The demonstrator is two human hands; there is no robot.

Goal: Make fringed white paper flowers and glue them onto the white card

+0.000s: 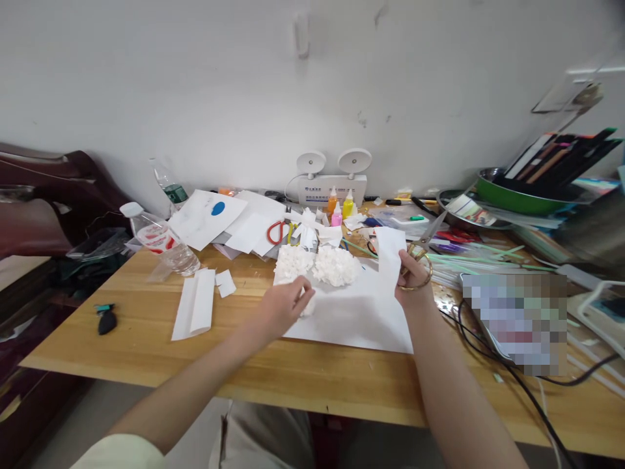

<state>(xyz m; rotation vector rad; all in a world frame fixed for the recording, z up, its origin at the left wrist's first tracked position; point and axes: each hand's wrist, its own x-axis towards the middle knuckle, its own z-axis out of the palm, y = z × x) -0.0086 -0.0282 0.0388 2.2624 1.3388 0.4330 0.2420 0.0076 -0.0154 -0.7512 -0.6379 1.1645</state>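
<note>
Now, right fingers [409,266] tight around scissors [430,233] beside paper strip [389,251], left fingers [299,288] around pompom [308,307].

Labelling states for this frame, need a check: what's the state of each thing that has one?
left hand: fingers curled on paper pompom
right hand: gripping scissors and paper strip
scissors: held, blades pointing up; open or closed unclear
paper strip: held upright
white sheet: lying flat
water bottle: on its side, capped
paint bottles: upright, capped
folded paper: flat, creased
</note>
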